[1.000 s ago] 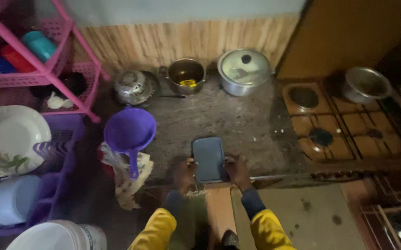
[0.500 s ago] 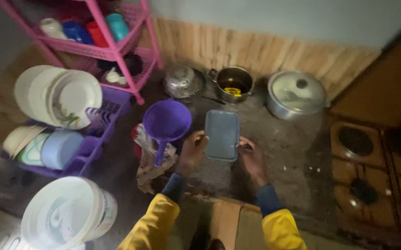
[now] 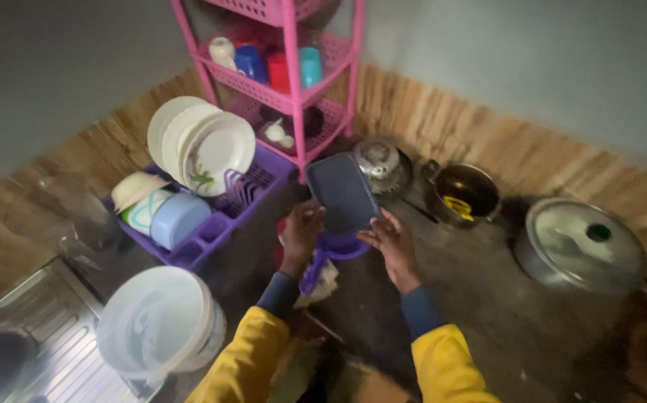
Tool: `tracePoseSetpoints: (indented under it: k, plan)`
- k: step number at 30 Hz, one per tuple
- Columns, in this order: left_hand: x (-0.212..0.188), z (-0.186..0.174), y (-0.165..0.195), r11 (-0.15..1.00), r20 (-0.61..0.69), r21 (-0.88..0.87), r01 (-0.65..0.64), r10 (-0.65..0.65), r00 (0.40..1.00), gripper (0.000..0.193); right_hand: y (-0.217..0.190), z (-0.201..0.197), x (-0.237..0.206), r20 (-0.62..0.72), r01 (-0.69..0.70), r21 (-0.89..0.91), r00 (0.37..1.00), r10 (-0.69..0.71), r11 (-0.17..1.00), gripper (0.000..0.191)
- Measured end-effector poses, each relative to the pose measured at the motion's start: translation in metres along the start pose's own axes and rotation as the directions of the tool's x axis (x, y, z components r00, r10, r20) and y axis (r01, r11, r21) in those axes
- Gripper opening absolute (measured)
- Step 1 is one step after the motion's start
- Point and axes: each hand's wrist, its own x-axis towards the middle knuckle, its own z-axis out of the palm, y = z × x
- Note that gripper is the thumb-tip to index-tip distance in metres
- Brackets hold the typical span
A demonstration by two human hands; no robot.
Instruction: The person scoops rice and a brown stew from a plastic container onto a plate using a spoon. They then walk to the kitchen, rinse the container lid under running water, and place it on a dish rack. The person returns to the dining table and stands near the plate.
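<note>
Your left hand (image 3: 302, 227) and right hand (image 3: 388, 240) together hold a dark rectangular tray (image 3: 342, 191), fingers curled around its lower edge and sides, tilted up above the purple scoop (image 3: 331, 252) on the counter (image 3: 487, 313). The purple dish rack (image 3: 219, 216) with white plates (image 3: 204, 145) sits toward the counter's left edge, the pink shelf (image 3: 293, 89) in the back corner.

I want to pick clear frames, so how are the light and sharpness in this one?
Head view: dim overall, the worktop nearly black; the white plates and white bucket are brightest; the left hand and right hand holding the dark rectangular lid look soft; edges bend outward.
</note>
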Motion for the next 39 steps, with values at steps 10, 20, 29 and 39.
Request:
tracePoseSetpoints:
  k: [10,20,29,39]
  plan:
    - [0.147,0.024,-0.090,0.715,0.270,-0.684,0.143,0.066,0.961,0.049,-0.001,0.050,0.169,-0.096,0.055,0.078,0.994,-0.048,0.995,0.053]
    - [0.176,0.016,-0.107,0.865,0.294,-0.498,0.068,0.095,0.951,0.024,0.020,0.101,0.247,-0.130,-0.046,0.150,0.989,0.066,0.988,0.048]
    - [0.182,0.039,-0.110,0.887,0.321,-0.461,-0.005,0.172,0.932,0.025,0.001,0.092,0.226,0.128,-0.066,0.110,0.991,0.051,0.992,0.021]
    - [0.067,0.220,-0.030,0.903,0.714,-0.263,0.340,-0.055,0.698,0.046,-0.056,-0.095,0.026,-0.238,0.355,-0.110,0.897,-0.371,0.928,0.029]
